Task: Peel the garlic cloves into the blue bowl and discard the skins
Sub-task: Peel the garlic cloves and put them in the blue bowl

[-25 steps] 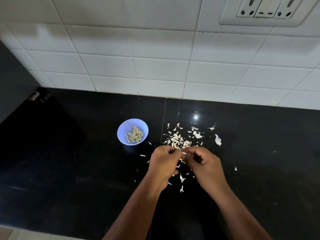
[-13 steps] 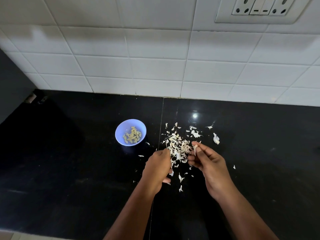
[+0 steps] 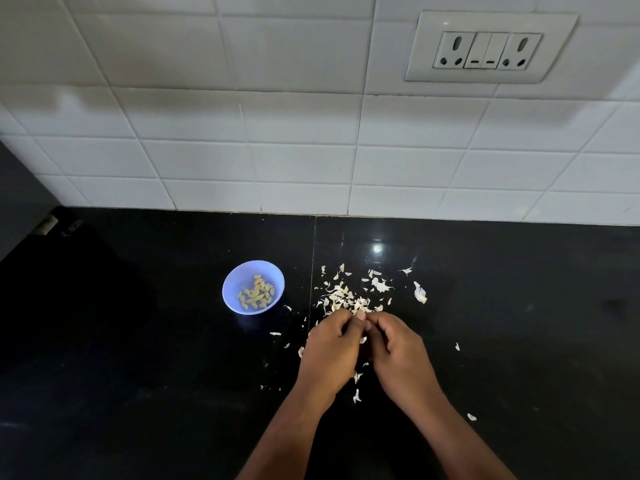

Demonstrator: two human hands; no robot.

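Note:
The small blue bowl (image 3: 231, 295) stands on the black counter and holds several peeled garlic cloves (image 3: 257, 295). To its right lies a scattered heap of white garlic skins (image 3: 348, 296). A larger white piece (image 3: 420, 292) lies apart at the heap's right. Just in front of the heap, my left hand (image 3: 329, 351) and my right hand (image 3: 398, 355) meet with curled fingers, fingertips pinched together around something small that the fingers hide.
The black counter (image 3: 138, 358) runs to a white tiled wall (image 3: 277, 150) with a socket plate (image 3: 488, 48) at the upper right. Loose skin flakes (image 3: 356, 396) lie around and under my wrists. A dark cabinet side (image 3: 20, 202) stands at the left.
Half a second ago my hands were apart, the right one at the skin heap. They have come together again in front of the heap. The camera has tilted up a little.

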